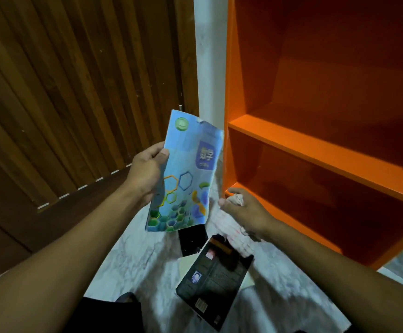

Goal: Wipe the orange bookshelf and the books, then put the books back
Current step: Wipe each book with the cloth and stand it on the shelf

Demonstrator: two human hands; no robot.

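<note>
A thin blue paperback textbook (pixel 183 174) is pinched at its left edge by the left hand (pixel 145 174); light and floppy, it is judged better supported near the spine; a crumpled cloth (pixel 236 199) is clutched in the right hand (pixel 246 210).

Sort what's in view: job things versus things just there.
Job: orange bookshelf, blue book in left hand, cloth in right hand, black book on floor.
Just there: wooden door, marble floor.

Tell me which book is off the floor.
The light blue book with hexagons, gripped by the left hand; the black book lies on the floor.
</note>
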